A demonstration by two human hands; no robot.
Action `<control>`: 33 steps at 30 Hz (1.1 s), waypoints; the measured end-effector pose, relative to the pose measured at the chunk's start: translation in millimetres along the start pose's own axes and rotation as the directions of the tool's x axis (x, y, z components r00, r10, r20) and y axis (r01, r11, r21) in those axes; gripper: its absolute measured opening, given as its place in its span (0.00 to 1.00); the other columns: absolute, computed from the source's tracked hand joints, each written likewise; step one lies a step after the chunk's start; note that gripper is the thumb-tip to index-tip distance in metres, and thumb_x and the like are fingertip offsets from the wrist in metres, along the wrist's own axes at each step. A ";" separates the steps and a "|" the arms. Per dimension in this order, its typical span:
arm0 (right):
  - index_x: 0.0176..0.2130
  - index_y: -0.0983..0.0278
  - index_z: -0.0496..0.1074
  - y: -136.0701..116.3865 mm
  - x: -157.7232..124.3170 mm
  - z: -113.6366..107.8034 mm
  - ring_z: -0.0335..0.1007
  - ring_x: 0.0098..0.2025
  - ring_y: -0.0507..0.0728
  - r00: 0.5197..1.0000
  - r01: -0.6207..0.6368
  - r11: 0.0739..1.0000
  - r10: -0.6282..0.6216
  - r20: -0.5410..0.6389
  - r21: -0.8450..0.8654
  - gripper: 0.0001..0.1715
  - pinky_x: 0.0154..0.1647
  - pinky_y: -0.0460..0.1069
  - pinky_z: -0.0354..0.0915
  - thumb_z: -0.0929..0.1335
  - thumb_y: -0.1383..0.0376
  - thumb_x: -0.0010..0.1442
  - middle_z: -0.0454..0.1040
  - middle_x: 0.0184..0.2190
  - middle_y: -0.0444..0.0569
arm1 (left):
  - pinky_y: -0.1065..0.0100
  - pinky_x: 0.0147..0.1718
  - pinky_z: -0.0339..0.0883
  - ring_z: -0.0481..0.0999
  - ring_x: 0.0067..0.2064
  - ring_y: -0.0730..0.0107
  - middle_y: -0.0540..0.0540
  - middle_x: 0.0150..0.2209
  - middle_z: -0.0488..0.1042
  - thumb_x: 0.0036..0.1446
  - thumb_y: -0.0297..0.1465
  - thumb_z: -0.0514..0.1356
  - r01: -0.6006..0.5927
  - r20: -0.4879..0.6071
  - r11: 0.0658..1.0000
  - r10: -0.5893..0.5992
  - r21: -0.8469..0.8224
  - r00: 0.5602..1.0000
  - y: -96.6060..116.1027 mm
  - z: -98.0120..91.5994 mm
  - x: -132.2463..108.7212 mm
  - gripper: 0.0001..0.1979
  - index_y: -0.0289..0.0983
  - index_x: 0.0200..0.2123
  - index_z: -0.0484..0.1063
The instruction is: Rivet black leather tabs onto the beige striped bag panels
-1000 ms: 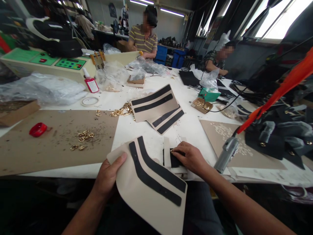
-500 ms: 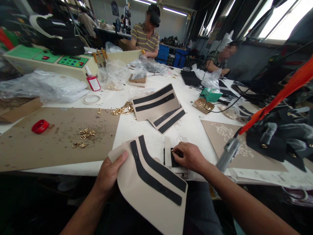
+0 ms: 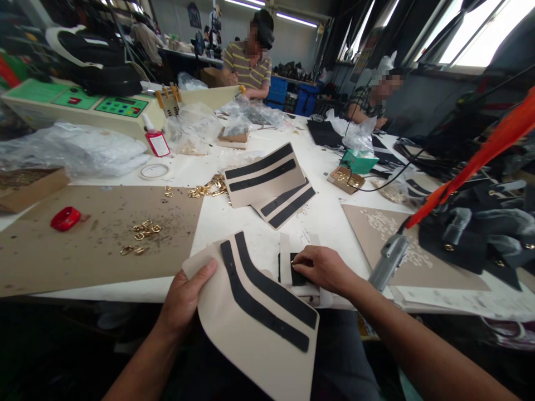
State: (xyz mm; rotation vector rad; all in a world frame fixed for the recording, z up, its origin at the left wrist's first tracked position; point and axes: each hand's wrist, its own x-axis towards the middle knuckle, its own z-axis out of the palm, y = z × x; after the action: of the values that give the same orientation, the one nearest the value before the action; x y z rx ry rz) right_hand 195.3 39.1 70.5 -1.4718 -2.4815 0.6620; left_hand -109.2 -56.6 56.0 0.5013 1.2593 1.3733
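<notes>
My left hand (image 3: 190, 292) grips the upper left corner of a beige panel (image 3: 259, 367), thumb on top. The panel is bent and tilted, and two black strips (image 3: 267, 312) curve across it. At the table's front edge, my right hand (image 3: 321, 267) has its fingers pinched together on a small gold metal piece (image 3: 293, 263) over a black pad (image 3: 298, 277). Most of that gold piece is hidden by the fingertips. Farther back lie two more beige panels (image 3: 267, 181) with black strips, one overlapping the other.
Gold buckles (image 3: 146, 228) and a red tape roll (image 3: 66, 218) lie on a brown board at left. A grey electric screwdriver (image 3: 388, 262) with an orange cord stands right of my forearm. A small box (image 3: 345, 180) of gold parts sits behind. Two people work across the table.
The view has shifted very slightly. My right fingers have moved a little at the black pad; my left hand still holds the panel in the same pose.
</notes>
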 end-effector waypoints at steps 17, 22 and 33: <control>0.42 0.53 0.84 4.4 -10.5 4.0 0.76 0.41 0.56 0.995 0.047 0.993 -0.056 -0.086 -0.106 0.09 0.40 0.48 0.65 0.72 0.64 0.64 0.80 0.40 0.45 | 0.60 0.32 0.81 0.85 0.33 0.49 0.35 0.39 0.84 0.46 0.39 0.76 0.093 0.063 0.993 -0.088 -0.079 0.994 12.7 9.9 -45.7 0.28 0.32 0.49 0.81; 0.46 0.55 0.82 -9.4 -33.6 -8.7 0.76 0.40 0.57 0.983 0.078 0.991 -0.095 -0.157 -0.111 0.11 0.41 0.50 0.66 0.70 0.63 0.66 0.79 0.41 0.47 | 0.60 0.35 0.82 0.85 0.35 0.52 0.37 0.42 0.84 0.50 0.38 0.75 0.071 0.093 0.987 -0.058 -0.142 0.994 18.9 19.7 -75.9 0.23 0.34 0.49 0.81; 0.48 0.64 0.79 -91.7 -93.2 -22.8 0.80 0.40 0.61 0.983 -0.179 0.366 0.023 0.183 0.913 0.30 0.39 0.51 0.75 0.77 0.47 0.55 0.82 0.42 0.52 | 0.54 0.44 0.81 0.85 0.42 0.46 0.33 0.48 0.82 0.53 0.39 0.73 0.068 0.164 0.995 -0.055 -0.076 0.985 22.4 65.1 -99.5 0.30 0.33 0.57 0.77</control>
State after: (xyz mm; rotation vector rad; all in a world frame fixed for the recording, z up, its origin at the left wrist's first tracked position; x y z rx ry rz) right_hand 177.6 -72.8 139.4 -1.0527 -1.4454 1.8520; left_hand -37.1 -115.7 133.1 0.5029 1.0748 1.2993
